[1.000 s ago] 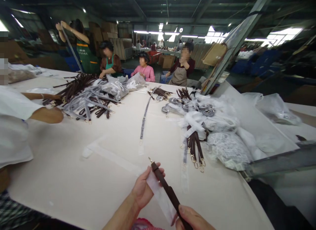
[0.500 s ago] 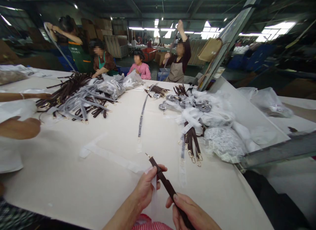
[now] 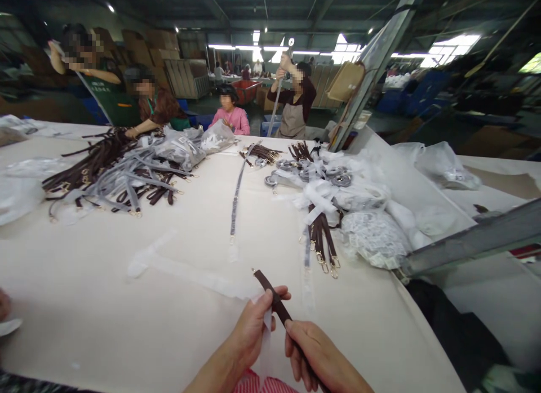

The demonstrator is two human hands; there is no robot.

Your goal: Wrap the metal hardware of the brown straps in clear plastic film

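Note:
A dark brown strap [image 3: 282, 311] with a small metal clasp at its far tip slants across both my hands, near the table's front edge. My left hand [image 3: 252, 329] pinches it close to the upper end, and a strip of thin white plastic [image 3: 265, 342] hangs from that same hand. Lower on the strap, my right hand [image 3: 310, 348] is wrapped round it; the strap's bottom end runs out of sight below. Flat on the table ahead lies a long clear plastic sleeve [image 3: 190, 273].
Piles of brown straps [image 3: 97, 162] and grey wrapped straps lie at the left. Straps with metal hooks [image 3: 323, 238] and plastic bags [image 3: 374, 238] sit at the right, beside a metal beam [image 3: 473, 232]. Several people work behind the table [image 3: 105, 308]; another person's fingers show at the left edge.
My right hand has slid up the strap, closer to my left hand. The neighbour's arms at the left have drawn back. The view has shifted slightly right.

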